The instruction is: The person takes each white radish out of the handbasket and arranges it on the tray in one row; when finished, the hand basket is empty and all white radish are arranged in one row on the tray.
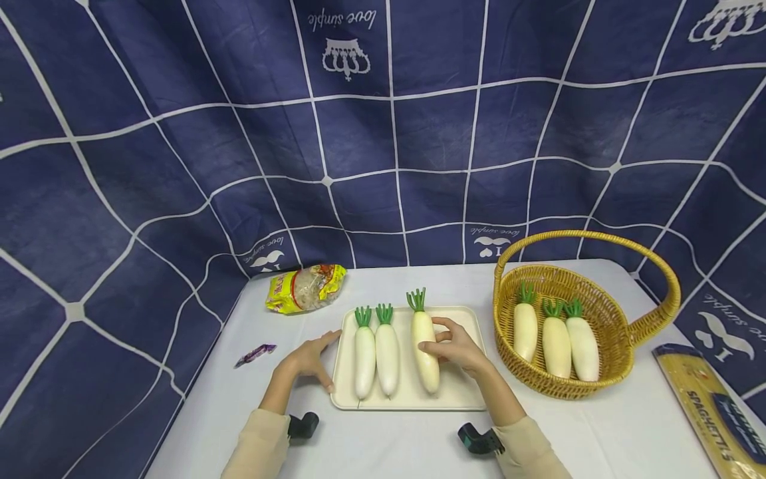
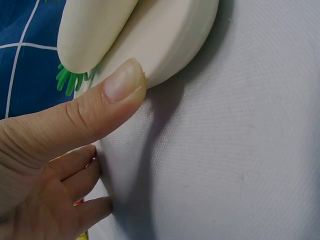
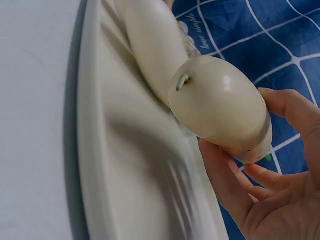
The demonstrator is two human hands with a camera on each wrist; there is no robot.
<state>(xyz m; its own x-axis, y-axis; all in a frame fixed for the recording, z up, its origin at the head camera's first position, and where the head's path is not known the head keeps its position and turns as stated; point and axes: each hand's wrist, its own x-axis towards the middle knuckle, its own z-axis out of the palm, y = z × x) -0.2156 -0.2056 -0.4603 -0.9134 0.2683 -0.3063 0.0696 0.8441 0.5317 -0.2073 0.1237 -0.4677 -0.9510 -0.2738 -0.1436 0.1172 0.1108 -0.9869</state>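
Note:
A white radish (image 1: 423, 346) with green stalks is gripped between the thumb and fingers of my right hand (image 1: 457, 344), over the right half of a cream tray (image 1: 463, 392). In the right wrist view this radish (image 3: 220, 105) looks raised off the tray floor, its root tip toward the camera. Two more white radishes, a left one (image 1: 364, 362) and a right one (image 1: 387, 359), lie side by side on the tray's left half, stalks pointing away. My left hand (image 1: 310, 361) is spread at the tray's left side, its thumb (image 2: 122, 85) at the rim.
To the right stands a wicker basket (image 1: 604, 299) with a high handle, holding three radishes. A spaghetti pack (image 1: 712, 412) lies at the far right. Behind the tray's left is a yellow food bag (image 1: 305, 287); a small purple wrapper (image 1: 255, 354) lies left. A curtain hangs behind.

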